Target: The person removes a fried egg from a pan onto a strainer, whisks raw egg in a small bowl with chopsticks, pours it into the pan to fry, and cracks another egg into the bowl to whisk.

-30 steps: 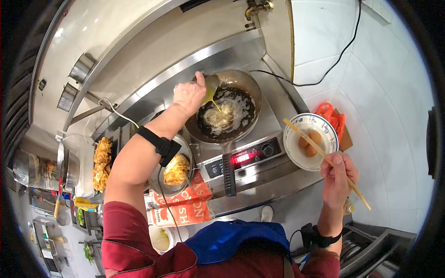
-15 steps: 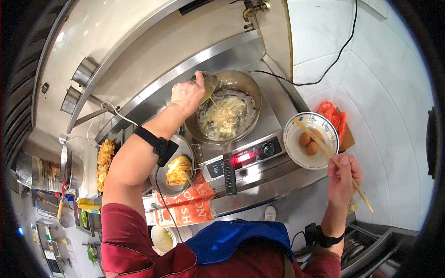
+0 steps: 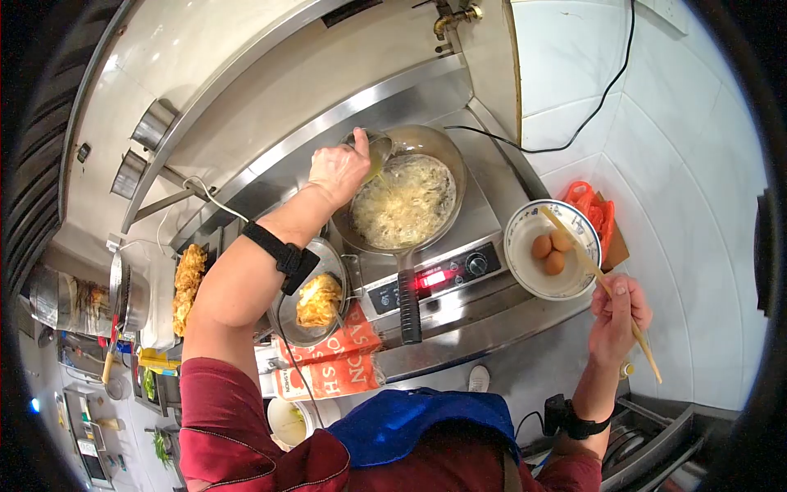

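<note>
My left hand (image 3: pixel 338 170) grips a small bowl (image 3: pixel 380 148), tilted over the wok's far left side. Yellowish liquid runs from it into the wok (image 3: pixel 441 146). Pale bubbling froth (image 3: pixel 403 201) covers most of the oil there. In my right hand (image 3: pixel 620 321) is a pair of chopsticks (image 3: pixel 576 248), held slantwise with the tips over a white bowl (image 3: pixel 522 271) with a blue-patterned rim. Three brown eggs (image 3: pixel 554 262) lie inside that bowl. The wok rests on an induction cooker (image 3: pixel 436 277) whose display glows red.
Left of the wok, a strainer over a pan (image 3: pixel 334 261) holds a golden fried piece (image 3: pixel 319 300). More fried food (image 3: pixel 188 287) fills a tray farther left. An orange printed bag (image 3: pixel 348 358) lies in front. A red plastic bag (image 3: pixel 601 215) sits behind the egg bowl.
The liquid keeps pouring, and froth in the wok has become thicker and wider. My right hand has shifted slightly right with the chopsticks. The view has moved a little.
</note>
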Motion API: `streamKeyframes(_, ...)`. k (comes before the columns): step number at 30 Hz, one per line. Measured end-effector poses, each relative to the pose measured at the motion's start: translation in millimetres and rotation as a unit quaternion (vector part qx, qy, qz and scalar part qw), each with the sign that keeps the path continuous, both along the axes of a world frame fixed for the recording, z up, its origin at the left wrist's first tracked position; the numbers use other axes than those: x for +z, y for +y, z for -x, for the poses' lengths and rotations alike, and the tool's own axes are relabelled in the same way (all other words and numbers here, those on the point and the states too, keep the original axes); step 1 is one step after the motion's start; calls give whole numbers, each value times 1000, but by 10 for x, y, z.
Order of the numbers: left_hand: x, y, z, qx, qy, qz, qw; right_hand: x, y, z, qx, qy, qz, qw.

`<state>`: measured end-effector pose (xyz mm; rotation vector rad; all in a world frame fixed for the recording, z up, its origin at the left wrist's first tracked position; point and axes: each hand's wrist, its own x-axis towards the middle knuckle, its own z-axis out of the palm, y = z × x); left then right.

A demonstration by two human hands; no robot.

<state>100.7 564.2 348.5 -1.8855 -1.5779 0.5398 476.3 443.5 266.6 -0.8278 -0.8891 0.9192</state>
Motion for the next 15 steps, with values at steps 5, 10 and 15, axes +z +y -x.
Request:
streamKeyframes(5,36,-23,-13,0,-4,8,1000,-13,16,4,3,-17,-12,1000)
streamKeyframes(10,42,-49,-5,-18,1,4,1000,-62,19,-35,-23,-80,-18,996)
streamKeyframes(15,53,-89,-36,-14,-9,12,1000,6,97,-109,-140,-372,-61,915)
